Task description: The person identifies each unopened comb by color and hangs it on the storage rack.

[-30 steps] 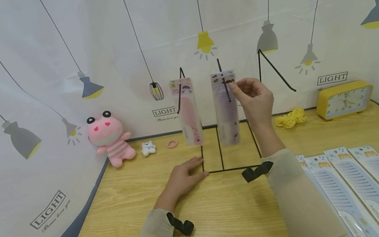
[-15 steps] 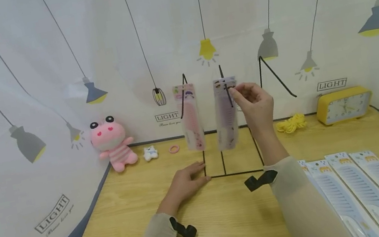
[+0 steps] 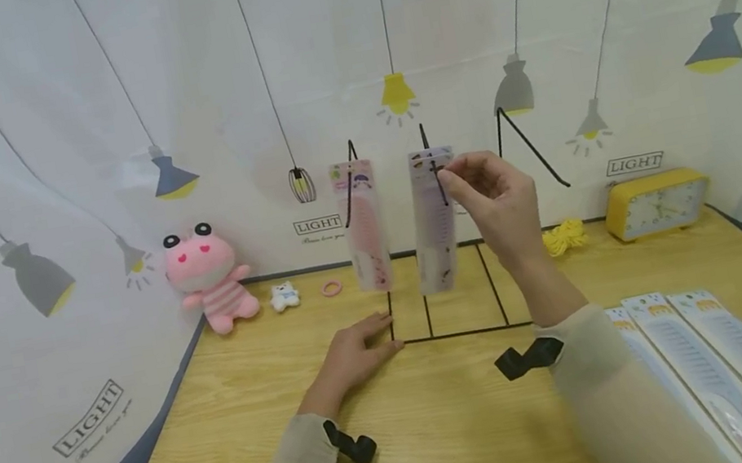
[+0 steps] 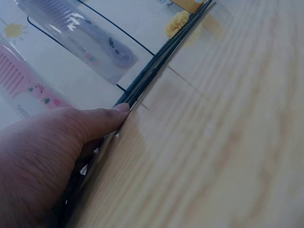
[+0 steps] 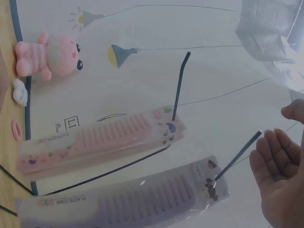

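A black wire display rack (image 3: pixel 428 316) stands on the table with three hooks. Packaged pink combs (image 3: pixel 364 237) hang on its left hook. Packaged purple combs (image 3: pixel 434 233) hang slightly tilted on the middle hook. My right hand (image 3: pixel 503 200) is just right of the middle hook's end. The right wrist view shows its loosely bent fingers (image 5: pixel 280 156) apart from the purple package, holding nothing. My left hand (image 3: pixel 351 355) rests at the rack base's front left corner, fingers fairly straight; its thumb (image 4: pixel 102 121) touches the base wire, the other fingers mostly hidden there.
The right hook (image 3: pixel 535 149) carries no package. Several blue comb packages (image 3: pixel 720 352) lie at the front right. Along the back are a pink plush toy (image 3: pixel 212 280), a small white bear figure (image 3: pixel 284 296), a pink ring (image 3: pixel 331 288), yellow cord (image 3: pixel 564 237) and a yellow clock (image 3: pixel 660 204).
My right hand has drawn slightly away from the purple package, to the right. The purple combs have swung to hang a little aslant. My left hand stays at the base.
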The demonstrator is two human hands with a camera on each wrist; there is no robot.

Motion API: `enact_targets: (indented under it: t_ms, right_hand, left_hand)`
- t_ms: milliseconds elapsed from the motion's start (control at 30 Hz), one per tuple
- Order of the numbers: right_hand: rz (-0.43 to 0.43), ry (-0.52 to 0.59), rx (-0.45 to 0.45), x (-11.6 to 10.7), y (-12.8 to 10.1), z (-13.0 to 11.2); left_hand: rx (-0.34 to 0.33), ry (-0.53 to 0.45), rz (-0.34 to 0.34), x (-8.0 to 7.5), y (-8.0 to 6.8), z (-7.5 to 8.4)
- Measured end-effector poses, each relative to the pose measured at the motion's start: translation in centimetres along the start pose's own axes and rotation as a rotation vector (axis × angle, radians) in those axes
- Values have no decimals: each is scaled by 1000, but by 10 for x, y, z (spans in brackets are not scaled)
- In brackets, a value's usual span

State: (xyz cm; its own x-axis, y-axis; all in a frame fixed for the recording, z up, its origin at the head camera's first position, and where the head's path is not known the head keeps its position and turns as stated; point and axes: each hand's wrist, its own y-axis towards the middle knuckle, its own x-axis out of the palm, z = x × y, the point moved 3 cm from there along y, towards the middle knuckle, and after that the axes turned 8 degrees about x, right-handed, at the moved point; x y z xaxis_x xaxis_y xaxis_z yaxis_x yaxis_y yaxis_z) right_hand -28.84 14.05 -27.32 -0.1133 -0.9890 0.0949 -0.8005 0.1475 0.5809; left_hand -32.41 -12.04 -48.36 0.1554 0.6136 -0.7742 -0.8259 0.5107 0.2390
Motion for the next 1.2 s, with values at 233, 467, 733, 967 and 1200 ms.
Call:
enact_targets:
  t_ms: [233,467,733,967,1200]
  right_hand:
    - [-276,-148,-111,-11,-14,-15]
    - [-493,-283,-117,-52,-46,1]
    - [-481,-666,226,-138,-82,69]
    - [-427,-820,387,-196,-106,127]
    - [-481,-795,322,-210,-111,151]
  left_hand:
    - [-8,8,-8,-1,1,1]
    - [-5,5,-1,-3,2,1]
    - [-6,6,0,-1,2,0]
    - [4,39,-12,-1,2,-1]
    - [47,79,-8,1,3,-6]
